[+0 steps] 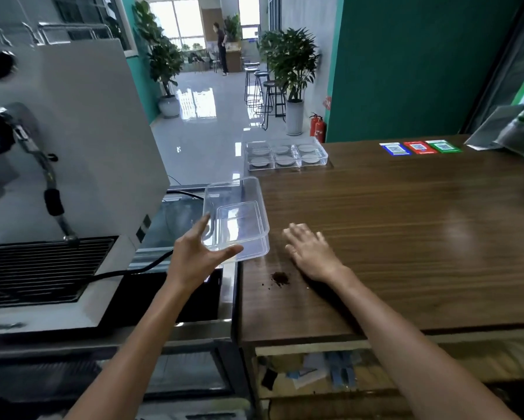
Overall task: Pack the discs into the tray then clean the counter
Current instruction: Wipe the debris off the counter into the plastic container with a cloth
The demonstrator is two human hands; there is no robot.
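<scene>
1. Here, on the brown wood-grain counter (pixel 406 222): left hand (pixel 198 256), thumb and fingers spread wide, gripping the near edge of a clear rectangular plastic container (pixel 239 213) and holding it tilted at the counter's left edge.
2. Right hand (pixel 310 253) flat, palm down on the wood, fingers loosely spread, just right of that container, holding nothing.
3. Small dark pile of coffee grounds (pixel 280 277) on the counter, between the two wrists.
4. Far back at the left corner: clear compartmented plastic tray (pixel 323 153) with round grey discs (pixel 285 161) seated in all six compartments.
5. To the left, a white espresso machine (pixel 73 131).
</scene>
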